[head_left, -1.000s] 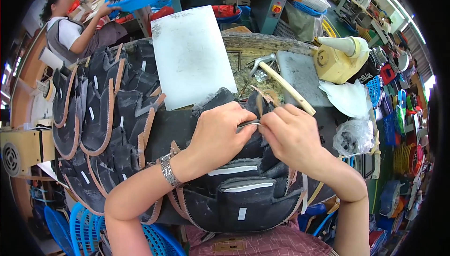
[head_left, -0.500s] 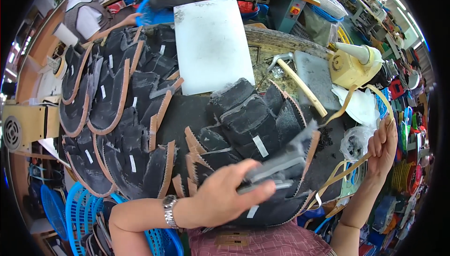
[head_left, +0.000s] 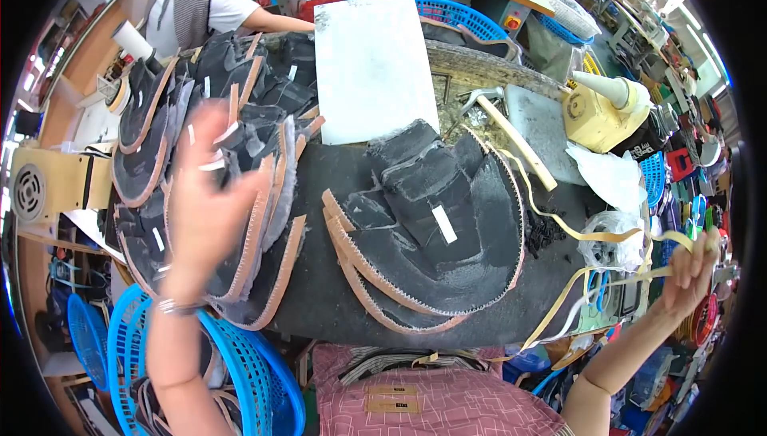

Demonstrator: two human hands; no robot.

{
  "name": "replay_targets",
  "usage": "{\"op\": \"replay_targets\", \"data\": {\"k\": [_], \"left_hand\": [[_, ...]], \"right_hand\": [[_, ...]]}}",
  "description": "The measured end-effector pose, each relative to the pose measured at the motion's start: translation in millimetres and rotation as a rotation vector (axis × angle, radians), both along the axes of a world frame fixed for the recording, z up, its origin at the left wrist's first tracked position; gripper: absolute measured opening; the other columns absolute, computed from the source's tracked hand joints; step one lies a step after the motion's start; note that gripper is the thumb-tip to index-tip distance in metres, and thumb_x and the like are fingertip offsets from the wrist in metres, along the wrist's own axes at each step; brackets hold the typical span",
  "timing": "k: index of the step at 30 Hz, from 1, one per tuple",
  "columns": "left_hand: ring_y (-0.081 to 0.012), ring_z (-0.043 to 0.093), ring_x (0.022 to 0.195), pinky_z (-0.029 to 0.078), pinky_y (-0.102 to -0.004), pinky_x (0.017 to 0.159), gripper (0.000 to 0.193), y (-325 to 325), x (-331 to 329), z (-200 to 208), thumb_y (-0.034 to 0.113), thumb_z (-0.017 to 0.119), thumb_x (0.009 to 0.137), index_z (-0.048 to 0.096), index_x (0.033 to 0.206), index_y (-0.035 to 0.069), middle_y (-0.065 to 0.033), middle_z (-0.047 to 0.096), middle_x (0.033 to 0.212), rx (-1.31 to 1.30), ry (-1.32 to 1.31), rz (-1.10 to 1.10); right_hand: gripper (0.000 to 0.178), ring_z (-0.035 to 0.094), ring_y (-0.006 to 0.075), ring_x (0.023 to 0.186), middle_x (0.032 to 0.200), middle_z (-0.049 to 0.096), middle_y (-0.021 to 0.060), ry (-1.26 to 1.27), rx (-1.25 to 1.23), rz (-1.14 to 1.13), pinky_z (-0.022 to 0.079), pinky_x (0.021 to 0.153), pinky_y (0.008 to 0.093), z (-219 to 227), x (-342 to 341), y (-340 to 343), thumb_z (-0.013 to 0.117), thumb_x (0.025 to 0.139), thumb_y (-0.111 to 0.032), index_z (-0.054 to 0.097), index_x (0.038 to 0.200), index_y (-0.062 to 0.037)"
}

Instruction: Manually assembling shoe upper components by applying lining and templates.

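Note:
My left hand (head_left: 204, 204), blurred by motion, is over the left-hand pile of black, horseshoe-shaped shoe-upper pieces (head_left: 144, 164). Its thumb stands apart from its fingers, and nothing shows gripped between them. Beside the thumb lies an upper piece (head_left: 276, 172) with a tan, zigzag-stitched edge. In front of me a smaller stack of such uppers (head_left: 479, 252) rests on the dark work surface, a white tag on the top one. Out at the right, my right hand (head_left: 693, 276) is closed around a narrow yellowish strip (head_left: 611, 235), which trails back toward that stack in loose loops.
A white board (head_left: 375, 77) stands behind the stack. To its right are a hammer (head_left: 519, 144), a grey slab (head_left: 543, 128) and a cream container with a spout (head_left: 603, 112). Blue baskets (head_left: 128, 356) sit low at left. Another person (head_left: 196, 9) works at far left.
My left hand has gone from the front stack to the left pile; the upper piece it carried now lies there. My right hand has moved outward with the strip. The other person has turned.

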State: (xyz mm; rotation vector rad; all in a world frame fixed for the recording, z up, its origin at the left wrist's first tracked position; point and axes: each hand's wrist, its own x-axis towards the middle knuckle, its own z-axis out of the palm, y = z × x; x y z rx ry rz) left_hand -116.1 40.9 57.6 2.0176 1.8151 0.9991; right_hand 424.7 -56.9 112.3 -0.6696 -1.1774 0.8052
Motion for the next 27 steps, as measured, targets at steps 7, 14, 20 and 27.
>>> {"op": "replay_targets", "data": {"k": [7, 14, 20, 27], "left_hand": [[-0.0362, 0.042, 0.120, 0.036, -0.0390, 0.098, 0.093, 28, 122, -84, 0.024, 0.075, 0.070, 0.017, 0.139, 0.001, -0.0256, 0.041, 0.130, -0.284, -0.349, -0.198], [-0.0253, 0.048, 0.115, 0.040, -0.0350, 0.095, 0.088, -13, 110, -10, -0.001, 0.071, 0.067, 0.023, 0.140, 0.006, -0.0159, 0.043, 0.130, 0.222, -0.416, -0.496], [-0.0226, 0.043, 0.121, 0.033, -0.0329, 0.103, 0.085, 4, 97, -12, 0.006, 0.074, 0.069, 0.027, 0.140, 0.009, -0.0128, 0.038, 0.136, -0.246, -0.313, -1.019], [-0.0358, 0.041, 0.113, 0.035, -0.0434, 0.094, 0.074, -30, 95, -82, 0.032, 0.078, 0.060, 0.050, 0.122, 0.003, -0.0176, 0.042, 0.127, 0.138, 0.311, -0.492]], "right_hand": [[0.011, 0.057, 0.0109, 0.067, 0.073, 0.063, 0.0051, -0.259, -0.765, 0.200, 0.043, 0.067, 0.0242, -115, -147, 84, 0.058, 0.087, -0.015, 0.057, 0.088, -0.0040], [0.006, 0.055, 0.0085, 0.055, 0.068, 0.061, 0.0049, -0.374, -0.501, -0.033, 0.046, 0.054, 0.0217, -68, -137, 28, 0.058, 0.085, -0.007, 0.056, 0.088, -0.0022], [0.012, 0.038, 0.0019, 0.043, 0.061, 0.054, 0.0021, -0.148, -0.334, -0.215, 0.028, 0.036, 0.0138, -32, -100, 13, 0.051, 0.092, -0.011, 0.055, 0.099, -0.0014], [0.015, 0.058, 0.0070, 0.065, 0.078, 0.066, 0.0064, -0.505, -0.604, 0.164, 0.045, 0.055, 0.0187, -51, -178, 16, 0.058, 0.085, -0.006, 0.065, 0.096, 0.0019]]}}
